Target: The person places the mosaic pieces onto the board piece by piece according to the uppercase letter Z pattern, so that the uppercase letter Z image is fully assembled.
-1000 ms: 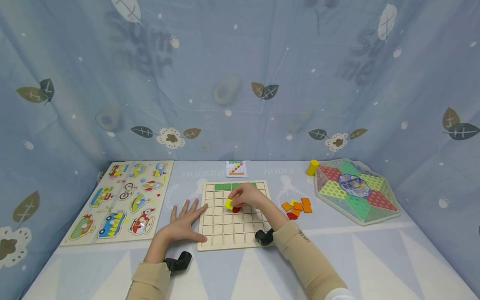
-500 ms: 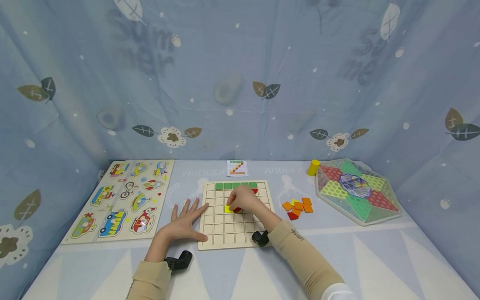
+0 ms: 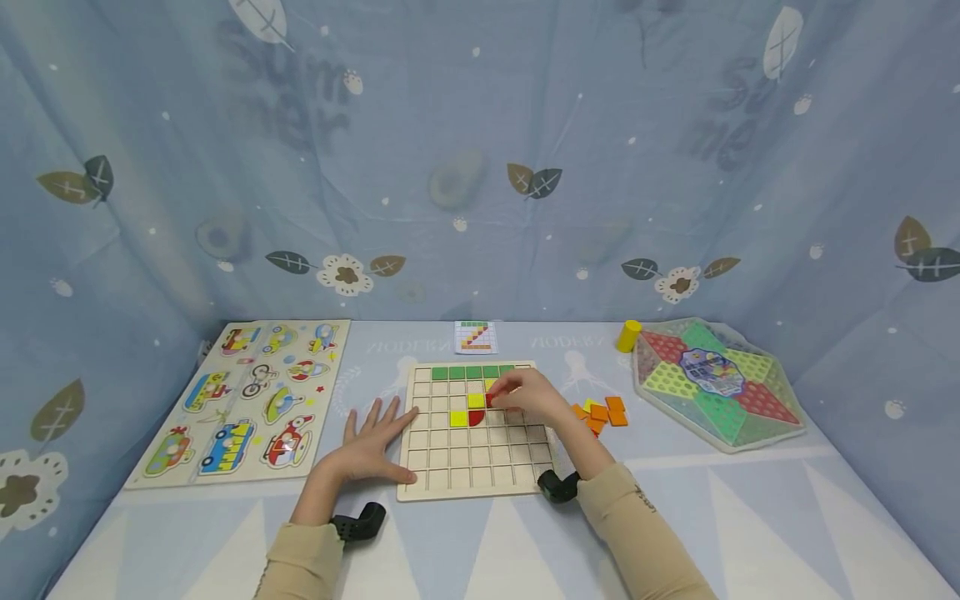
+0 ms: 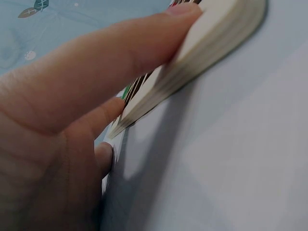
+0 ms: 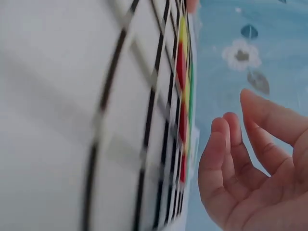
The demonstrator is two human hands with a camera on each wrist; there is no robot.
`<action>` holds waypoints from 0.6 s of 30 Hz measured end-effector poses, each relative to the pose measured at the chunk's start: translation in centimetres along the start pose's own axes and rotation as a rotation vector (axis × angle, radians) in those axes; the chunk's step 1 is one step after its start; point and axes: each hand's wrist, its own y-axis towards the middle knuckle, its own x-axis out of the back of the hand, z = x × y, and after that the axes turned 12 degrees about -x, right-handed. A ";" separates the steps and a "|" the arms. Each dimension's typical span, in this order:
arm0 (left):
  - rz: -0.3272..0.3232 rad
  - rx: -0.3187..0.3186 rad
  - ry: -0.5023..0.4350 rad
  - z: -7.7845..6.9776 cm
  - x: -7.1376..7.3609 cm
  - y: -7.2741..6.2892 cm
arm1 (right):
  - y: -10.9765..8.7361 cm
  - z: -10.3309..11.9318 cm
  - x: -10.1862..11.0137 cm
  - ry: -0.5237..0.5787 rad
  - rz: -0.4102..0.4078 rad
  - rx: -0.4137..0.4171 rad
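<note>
A pale wooden grid board (image 3: 450,457) lies in front of me in the head view. Along its top row run several green squares (image 3: 465,372). Below sit yellow squares (image 3: 458,419) and rounded red pieces (image 3: 476,417) in a diagonal; fingers partly cover the upper ones. My left hand (image 3: 369,448) spreads its fingers, with forefinger and thumb touching the board's left edge. Over the upper right of the grid hovers my right hand (image 3: 529,395). Its fingers (image 5: 219,149) are loosely bent and hold nothing in the right wrist view.
Loose orange squares (image 3: 616,404) and other pieces lie right of the board. A small pattern card (image 3: 476,337) lies behind it. At left is a vehicle puzzle (image 3: 247,400); at right, a yellow cylinder (image 3: 628,336) and a star-patterned game board (image 3: 712,379).
My right hand has let go of the yellow square, now lying in the grid, and moved right and slightly up. The left hand has stayed in place.
</note>
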 end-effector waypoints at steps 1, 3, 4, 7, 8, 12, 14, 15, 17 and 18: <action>-0.001 0.000 -0.001 0.0 0.0 0.0 | -0.2 -0.5 0.5 0.004 -0.020 -0.012; -0.002 0.000 -0.003 -0.1 -0.1 0.0 | -0.6 -1.6 1.4 0.014 -0.056 -0.042; -0.003 -0.001 -0.001 0.0 -0.1 0.0 | -0.8 -2.1 1.9 0.014 -0.072 -0.059; -0.004 -0.003 -0.004 -0.1 0.0 -0.1 | -1.6 -3.6 3.3 -0.006 -0.114 -0.108; -0.003 -0.003 -0.005 -0.1 0.0 -0.1 | -2.0 -4.1 3.8 -0.015 -0.124 -0.124; -0.005 -0.003 -0.017 -0.2 0.0 -0.2 | -3.3 -5.7 5.8 -0.034 -0.128 -0.150; -0.009 -0.004 -0.021 -0.3 0.0 -0.2 | -3.9 -6.3 6.6 -0.033 -0.109 -0.142; -0.011 -0.004 -0.021 -0.3 0.0 -0.2 | -4.2 -6.6 6.9 -0.042 -0.106 -0.141; -0.011 -0.004 -0.019 -0.4 0.0 -0.2 | -4.6 -7.0 7.3 -0.085 -0.114 -0.138; -0.010 -0.004 -0.018 -0.4 0.0 -0.2 | -4.8 -7.2 7.5 -0.113 -0.120 -0.136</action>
